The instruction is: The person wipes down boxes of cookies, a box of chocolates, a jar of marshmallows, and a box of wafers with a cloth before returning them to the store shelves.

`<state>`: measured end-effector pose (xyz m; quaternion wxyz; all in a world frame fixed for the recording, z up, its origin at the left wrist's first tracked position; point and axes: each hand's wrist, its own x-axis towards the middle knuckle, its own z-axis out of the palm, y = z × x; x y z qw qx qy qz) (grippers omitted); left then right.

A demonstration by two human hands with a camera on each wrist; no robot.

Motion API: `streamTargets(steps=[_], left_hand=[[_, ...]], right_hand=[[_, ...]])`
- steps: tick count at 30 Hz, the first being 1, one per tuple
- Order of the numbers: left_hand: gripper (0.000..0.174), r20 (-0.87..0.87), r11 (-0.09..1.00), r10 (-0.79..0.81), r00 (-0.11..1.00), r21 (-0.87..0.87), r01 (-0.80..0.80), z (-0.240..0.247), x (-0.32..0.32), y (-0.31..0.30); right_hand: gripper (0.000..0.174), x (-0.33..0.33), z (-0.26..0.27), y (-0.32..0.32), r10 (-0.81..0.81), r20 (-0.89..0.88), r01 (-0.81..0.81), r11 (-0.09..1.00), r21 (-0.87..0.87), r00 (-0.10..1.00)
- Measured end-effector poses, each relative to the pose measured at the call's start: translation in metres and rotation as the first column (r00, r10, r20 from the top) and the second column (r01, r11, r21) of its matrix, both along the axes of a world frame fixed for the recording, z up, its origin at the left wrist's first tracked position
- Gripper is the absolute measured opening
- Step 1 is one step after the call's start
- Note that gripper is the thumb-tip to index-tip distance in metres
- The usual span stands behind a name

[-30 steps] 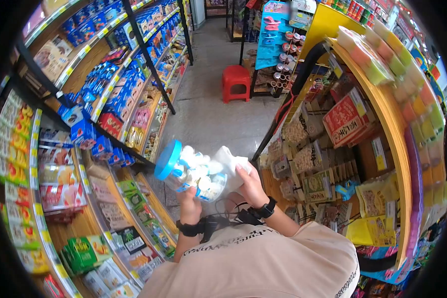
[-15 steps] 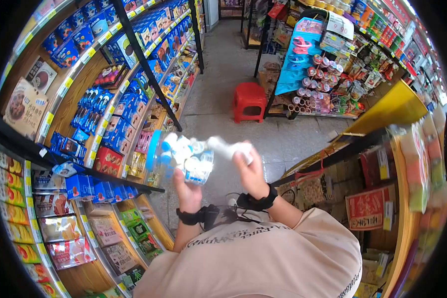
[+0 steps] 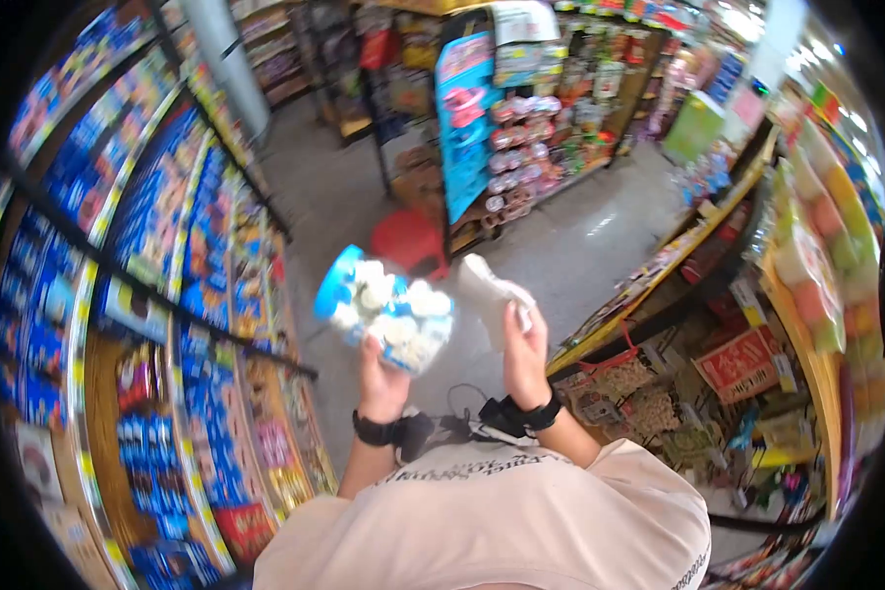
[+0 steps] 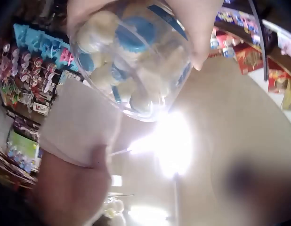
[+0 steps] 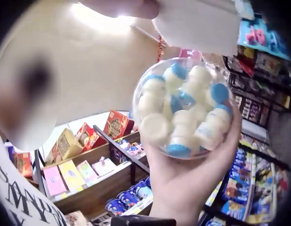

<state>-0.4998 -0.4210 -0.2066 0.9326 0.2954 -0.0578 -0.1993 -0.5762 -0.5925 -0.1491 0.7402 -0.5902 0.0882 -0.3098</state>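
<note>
A clear round jar with a blue lid, full of small white bottles with blue caps, lies tilted in the left hand, whose fingers curl round it. In the right wrist view the jar's base faces the camera, with the left hand round it. The right hand pinches a folded white cloth or tissue, held up a little apart from the jar. The left wrist view shows the cloth below the jar, gripped by the right hand.
Shelves of blue packets line the left side. Behind the jar stands a red stool on the grey floor. Beyond it is a rack with a blue panel. A wooden-edged shelf curves along the right.
The right hand and cloth have moved away from the jar, and the cloth is lifted upright. The head view has swung to the right. The left hand still grips the jar.
</note>
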Motion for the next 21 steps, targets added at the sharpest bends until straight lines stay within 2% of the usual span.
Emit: streamTargets(steps=[1, 3, 5, 6, 9, 10, 13, 14, 17, 18, 21], left_hand=[[0.074, 0.045, 0.994, -0.040, 0.998, 0.103, 0.035, 0.001, 0.008, 0.001], [0.079, 0.183, 0.977, -0.033, 0.983, 0.213, -0.007, 0.027, 0.017, -0.008], [0.082, 0.183, 0.980, -0.063, 0.981, 0.200, 0.026, 0.047, 0.022, -0.008], [0.079, 0.208, 0.976, -0.058, 0.976, 0.218, 0.012, 0.053, 0.027, -0.005], [0.072, 0.331, 0.945, -0.122, 0.936, 0.328, 0.007, 0.050, 0.048, 0.012], [0.071, 0.378, 0.926, -0.158, 0.912, 0.376, 0.005, 0.046, 0.056, 0.019], [0.088, 0.546, 0.871, -0.318, 0.775, 0.491, 0.012, 0.038, 0.078, 0.030], [0.093, 0.569, 0.873, -0.322, 0.757, 0.488, 0.005, 0.038, 0.083, 0.030], [0.096, 0.531, 0.828, -0.475, 0.702, 0.540, 0.152, 0.043, 0.086, 0.037], [0.094, 0.578, 0.852, -0.473, 0.665, 0.494, 0.177, 0.041, 0.085, 0.032], [0.087, 0.669, 0.826, -0.526, 0.525, 0.549, 0.128, 0.036, 0.080, 0.016]], right_hand=[[0.031, 0.004, 0.015, 0.007, -0.026, 0.015, 0.028, 0.987, -0.157, 1.000], [0.034, 0.015, 0.032, 0.020, 0.140, 0.113, -0.068, 0.871, -0.487, 0.984], [0.040, 0.031, 0.038, 0.041, 0.024, 0.164, 0.108, 0.657, -0.746, 0.986], [0.044, 0.036, 0.040, 0.052, -0.058, 0.144, 0.149, 0.618, -0.772, 0.988], [0.045, 0.058, 0.028, 0.066, -0.056, 0.115, 0.108, 0.848, -0.518, 0.992], [0.043, 0.062, 0.026, 0.072, 0.040, 0.109, -0.017, 0.979, -0.205, 0.993], [0.042, 0.065, 0.003, 0.065, 0.169, 0.032, -0.172, 0.977, 0.124, 0.985], [0.040, 0.065, 0.000, 0.066, 0.142, -0.005, -0.140, 0.981, 0.137, 0.990], [0.036, 0.057, -0.005, 0.064, 0.143, -0.132, -0.111, 0.968, 0.227, 0.981], [0.033, 0.053, -0.005, 0.064, 0.133, -0.126, -0.095, 0.958, 0.272, 0.983], [0.033, 0.032, -0.012, 0.063, -0.047, -0.100, 0.068, 0.974, 0.217, 0.994]])
